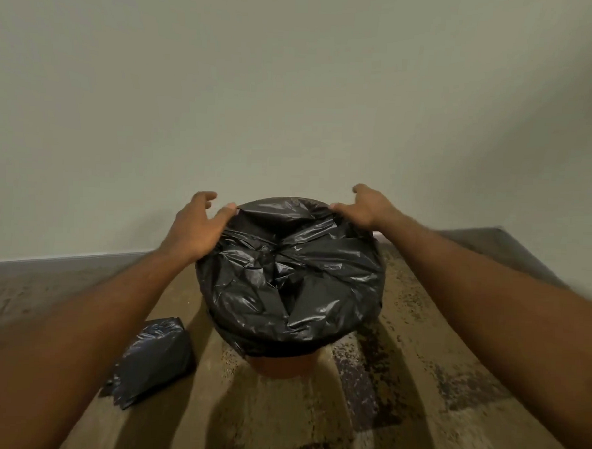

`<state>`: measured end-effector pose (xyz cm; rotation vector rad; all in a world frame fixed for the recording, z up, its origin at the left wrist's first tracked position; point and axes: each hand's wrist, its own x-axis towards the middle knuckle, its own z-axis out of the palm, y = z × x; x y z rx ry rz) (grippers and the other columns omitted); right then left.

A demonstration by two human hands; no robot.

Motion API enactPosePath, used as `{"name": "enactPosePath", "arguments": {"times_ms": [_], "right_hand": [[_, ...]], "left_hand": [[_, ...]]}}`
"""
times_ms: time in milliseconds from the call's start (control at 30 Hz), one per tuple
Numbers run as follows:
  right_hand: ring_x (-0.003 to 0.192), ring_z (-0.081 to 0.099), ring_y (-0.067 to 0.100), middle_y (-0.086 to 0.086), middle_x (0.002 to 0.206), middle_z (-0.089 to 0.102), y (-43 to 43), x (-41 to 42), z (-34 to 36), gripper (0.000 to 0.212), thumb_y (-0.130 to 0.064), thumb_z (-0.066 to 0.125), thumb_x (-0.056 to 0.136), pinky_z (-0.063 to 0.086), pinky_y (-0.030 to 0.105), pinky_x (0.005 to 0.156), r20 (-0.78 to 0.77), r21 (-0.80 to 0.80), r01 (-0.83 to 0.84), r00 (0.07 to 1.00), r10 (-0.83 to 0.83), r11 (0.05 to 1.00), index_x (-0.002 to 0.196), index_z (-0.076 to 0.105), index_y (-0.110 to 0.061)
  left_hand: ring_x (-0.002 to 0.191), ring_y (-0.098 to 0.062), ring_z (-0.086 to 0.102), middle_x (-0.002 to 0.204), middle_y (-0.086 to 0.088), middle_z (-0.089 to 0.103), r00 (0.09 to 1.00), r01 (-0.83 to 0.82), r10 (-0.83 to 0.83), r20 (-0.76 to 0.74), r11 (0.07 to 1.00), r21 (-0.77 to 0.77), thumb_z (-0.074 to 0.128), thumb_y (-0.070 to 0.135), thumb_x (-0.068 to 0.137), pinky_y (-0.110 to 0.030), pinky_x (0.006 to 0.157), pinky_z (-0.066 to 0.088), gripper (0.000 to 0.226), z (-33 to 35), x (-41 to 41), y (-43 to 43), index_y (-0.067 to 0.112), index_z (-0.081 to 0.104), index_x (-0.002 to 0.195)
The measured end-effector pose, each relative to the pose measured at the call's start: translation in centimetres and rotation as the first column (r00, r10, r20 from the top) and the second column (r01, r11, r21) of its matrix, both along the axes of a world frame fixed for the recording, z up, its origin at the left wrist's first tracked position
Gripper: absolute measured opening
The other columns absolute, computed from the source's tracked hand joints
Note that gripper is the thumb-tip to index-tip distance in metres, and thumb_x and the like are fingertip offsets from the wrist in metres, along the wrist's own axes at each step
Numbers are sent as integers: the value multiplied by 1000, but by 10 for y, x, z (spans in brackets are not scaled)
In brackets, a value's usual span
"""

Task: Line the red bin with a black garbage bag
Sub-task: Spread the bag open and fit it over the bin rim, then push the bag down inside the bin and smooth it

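A crinkled black garbage bag [292, 275] is draped over the top of the red bin [281, 365], of which only a strip of the lower wall shows beneath the bag's hem. The bag sags into the bin's mouth and folds over the rim on the near side. My left hand [194, 228] pinches the bag's edge at the far left of the rim, thumb on the plastic. At the far right of the rim my right hand [365, 207] grips the same edge. Both forearms reach in from the bottom corners.
A folded pack of black garbage bags [154, 359] lies on the patterned carpet [399, 381] to the left of the bin. A plain pale wall [293, 88] stands right behind the bin, with bare grey floor [48, 281] at the left along its base.
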<state>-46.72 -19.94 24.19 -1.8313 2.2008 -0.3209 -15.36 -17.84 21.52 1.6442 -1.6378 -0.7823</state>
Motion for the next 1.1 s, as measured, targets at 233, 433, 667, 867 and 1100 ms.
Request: {"name": "enactPosePath", "arguments": {"times_ms": [233, 433, 667, 867, 1100], "right_hand": [[96, 63, 19, 0, 111, 63, 123, 3, -49, 35, -42, 62, 91, 53, 45, 90, 545, -13, 189, 825, -151, 982, 119, 52, -24], [109, 69, 27, 10, 121, 71, 162, 14, -74, 46, -46, 49, 99, 53, 45, 98, 937, 62, 346, 303, -174, 936, 129, 63, -14], [95, 63, -14, -19, 123, 54, 188, 29, -80, 64, -64, 51, 86, 50, 5, 67, 853, -212, 376, 521, -17, 902, 139, 42, -29], [131, 37, 11, 7, 152, 36, 195, 22, -78, 68, -31, 62, 94, 38, 47, 114, 632, -327, 344, 772, -67, 880, 151, 27, -17], [99, 56, 12, -2, 104, 63, 116, 55, 6, 24, -36, 57, 87, 48, 35, 90, -99, -372, -430, 899, 426, 823, 101, 68, -20]], "left_hand": [[119, -32, 57, 137, -9, 56, 996, 33, -23, -81, 991, 130, 55, 37, 97, -37, 95, 44, 54, -19, -10, 37, 19, 39, 146], [88, -31, 75, 101, -14, 77, 750, 146, 105, -653, 937, 318, 46, 53, 97, -40, 78, 57, 48, -21, -9, 52, 14, 70, 109], [127, -15, 51, 144, -5, 50, 750, -259, 200, -630, 966, -1, 53, 46, 96, -27, 101, 43, 59, -44, -9, 88, 15, 41, 144], [119, -5, 48, 136, 8, 46, 940, -6, -12, -342, 999, -49, 67, 17, 90, -24, 97, 41, 73, -43, -10, 95, 25, 28, 150], [117, -19, 56, 126, -1, 64, 869, 415, -222, 442, 813, -408, 54, 36, 88, -43, 101, 46, 39, 12, -33, 56, 24, 60, 125]]}}
